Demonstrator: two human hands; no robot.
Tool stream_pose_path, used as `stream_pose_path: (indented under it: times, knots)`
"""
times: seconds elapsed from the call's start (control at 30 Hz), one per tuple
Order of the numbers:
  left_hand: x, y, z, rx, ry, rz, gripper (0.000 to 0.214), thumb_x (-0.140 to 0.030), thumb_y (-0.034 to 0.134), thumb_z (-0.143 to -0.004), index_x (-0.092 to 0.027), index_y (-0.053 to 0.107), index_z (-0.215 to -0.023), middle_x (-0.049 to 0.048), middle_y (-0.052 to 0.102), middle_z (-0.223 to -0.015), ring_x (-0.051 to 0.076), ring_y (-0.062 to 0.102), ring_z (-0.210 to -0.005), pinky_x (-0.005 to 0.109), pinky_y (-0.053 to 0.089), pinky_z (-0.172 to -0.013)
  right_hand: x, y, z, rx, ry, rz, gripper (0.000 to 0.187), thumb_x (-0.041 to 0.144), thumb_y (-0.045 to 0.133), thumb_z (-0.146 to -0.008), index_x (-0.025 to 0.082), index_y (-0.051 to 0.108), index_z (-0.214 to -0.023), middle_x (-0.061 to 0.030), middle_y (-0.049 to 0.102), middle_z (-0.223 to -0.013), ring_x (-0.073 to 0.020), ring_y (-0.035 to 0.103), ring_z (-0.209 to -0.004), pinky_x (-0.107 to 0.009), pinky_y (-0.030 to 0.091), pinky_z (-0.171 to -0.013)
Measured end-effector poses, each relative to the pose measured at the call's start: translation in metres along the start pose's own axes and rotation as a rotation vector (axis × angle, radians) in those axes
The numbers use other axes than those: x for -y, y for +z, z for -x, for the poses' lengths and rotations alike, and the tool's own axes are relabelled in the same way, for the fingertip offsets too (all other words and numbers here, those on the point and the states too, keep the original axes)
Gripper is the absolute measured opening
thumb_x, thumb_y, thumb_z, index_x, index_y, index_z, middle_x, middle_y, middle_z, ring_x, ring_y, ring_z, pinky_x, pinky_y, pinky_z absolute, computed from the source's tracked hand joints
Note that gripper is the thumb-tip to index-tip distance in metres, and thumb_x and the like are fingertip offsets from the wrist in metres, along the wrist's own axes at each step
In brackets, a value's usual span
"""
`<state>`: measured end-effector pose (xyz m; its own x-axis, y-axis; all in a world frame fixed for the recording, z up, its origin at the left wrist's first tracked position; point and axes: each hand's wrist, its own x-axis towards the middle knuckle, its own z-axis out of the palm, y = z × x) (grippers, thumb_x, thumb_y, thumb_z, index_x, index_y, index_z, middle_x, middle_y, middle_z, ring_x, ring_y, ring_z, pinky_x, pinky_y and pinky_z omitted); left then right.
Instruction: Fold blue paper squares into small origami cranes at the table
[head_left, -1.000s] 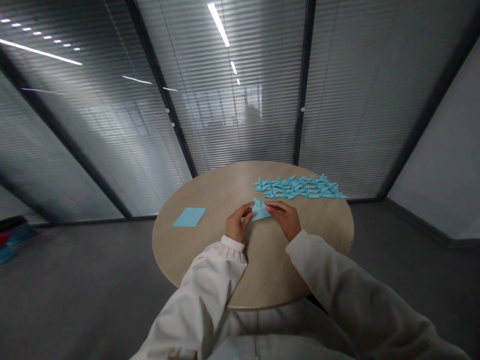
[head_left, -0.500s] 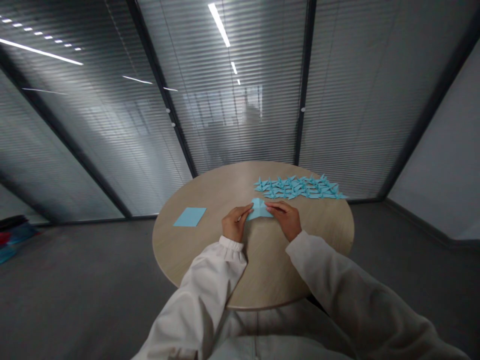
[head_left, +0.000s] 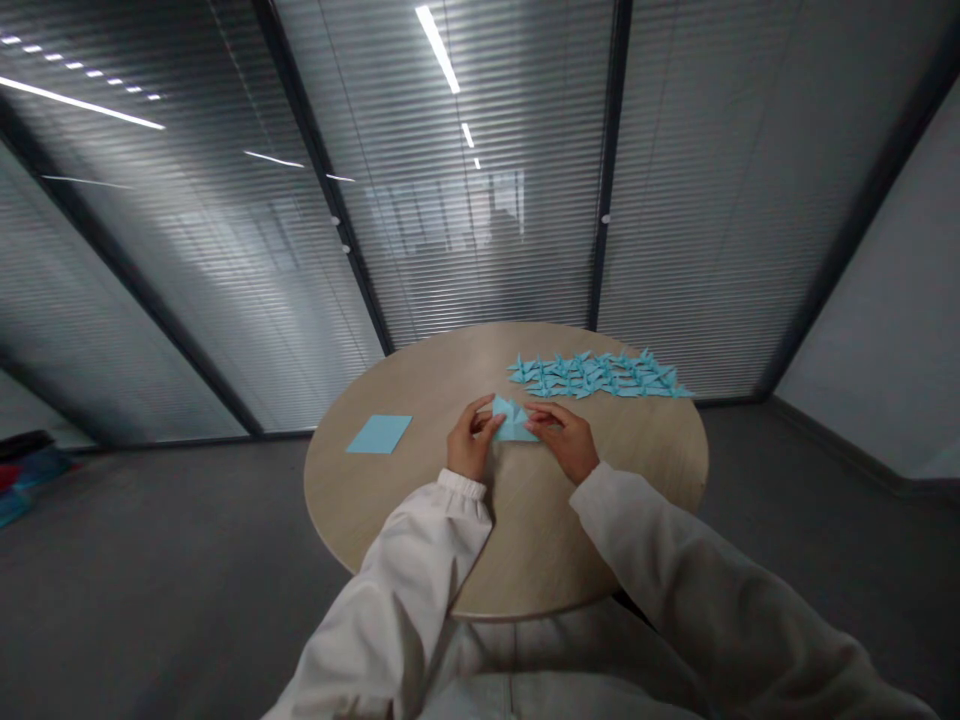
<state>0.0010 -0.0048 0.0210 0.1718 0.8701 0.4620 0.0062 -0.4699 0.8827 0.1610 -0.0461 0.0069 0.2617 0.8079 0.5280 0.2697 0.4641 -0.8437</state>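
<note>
A piece of folded light-blue paper (head_left: 514,422) lies on the table between my hands, with pointed flaps rising at its upper left. My left hand (head_left: 472,438) grips its left side, fingers raised against the flaps. My right hand (head_left: 566,440) holds its right corner between fingertips and thumb. A flat, unfolded square of the same blue paper (head_left: 379,434) lies to the left of my left hand. Farther off lies a dense group of several folded blue paper cranes (head_left: 596,375).
The round, light wood table (head_left: 529,555) stands before me, its near edge under my sleeves. Glass walls with slatted blinds (head_left: 480,230) surround it. Grey carpet (head_left: 180,560) covers the floor, with colourful items (head_left: 26,470) at far left.
The blue paper's shape has changed, with pointed flaps now standing at its upper left. My left fingers have lifted and spread beside them, and my right hand has shifted slightly.
</note>
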Motion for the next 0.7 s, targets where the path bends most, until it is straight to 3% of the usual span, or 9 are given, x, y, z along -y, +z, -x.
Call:
stream_pose_path:
  times: [0.13,0.37,0.7]
  knots:
    - [-0.0009,-0.0011,-0.001,0.007,-0.037,0.013,0.044,-0.032,0.068,-0.067,-0.015,0.059,-0.107,0.0059,0.069,-0.083,0.017,0.065,-0.081,0.03,0.05,-0.079,-0.0013,0.0004,-0.0012,0.024,0.077,-0.096,0.038,0.041,0.064,-0.07,0.02,0.064,-0.103,-0.0048,0.067,-0.085,-0.0176,0.062,-0.076,-0.033,0.05,-0.074]
    - [-0.0012,-0.0004,-0.0003,0.111,-0.072,0.064,0.057,-0.027,0.073,-0.061,-0.015,0.057,-0.114,0.0065,0.07,-0.087,0.019,0.064,-0.088,0.034,0.048,-0.086,-0.0061,0.0001,-0.0043,0.067,0.243,-0.317,0.036,0.039,0.068,-0.065,0.019,0.067,-0.095,-0.0064,0.069,-0.093,-0.0206,0.063,-0.087,-0.036,0.048,-0.082]
    - [-0.004,-0.0004,-0.0011,0.058,-0.045,0.184,0.03,-0.031,0.072,-0.06,-0.013,0.068,-0.084,0.0081,0.07,-0.091,0.02,0.065,-0.084,0.034,0.051,-0.083,-0.0037,0.0016,-0.0019,0.221,0.313,-0.304,0.033,0.044,0.064,-0.067,0.021,0.07,-0.091,-0.002,0.069,-0.089,-0.0211,0.062,-0.085,-0.032,0.049,-0.072]
